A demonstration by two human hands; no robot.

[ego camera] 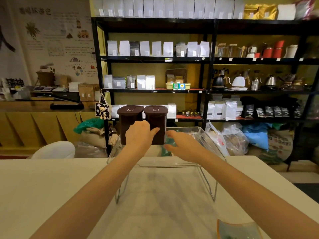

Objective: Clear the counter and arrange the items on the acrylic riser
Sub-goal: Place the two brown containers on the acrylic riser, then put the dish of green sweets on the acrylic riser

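1. black metal shelving (pixel 208 60) stocked with white bags and kettles lines a yellow-green wall.
2. illustrated poster wall (pixel 51 40) at left.
3. wooden counter (pixel 34 107) below it.
4. sacks (pixel 259 140) on the floor.

Two canisters (pixel 130 121) (pixel 156 121) are set side by side on the left part of the acrylic riser (pixel 203 135), which is placed on the counter (pixel 51 187). A shelving unit (pixel 207 59) is seen behind it, and a dish (pixel 238 229) lies at the counter's near right.

On the matt, pale, smooth bench (pixel 51 187) stands a clear glossy acrylic riser (pixel 203 135) bearing two dark brown, smooth plastic canisters (pixel 130 118) with lids.
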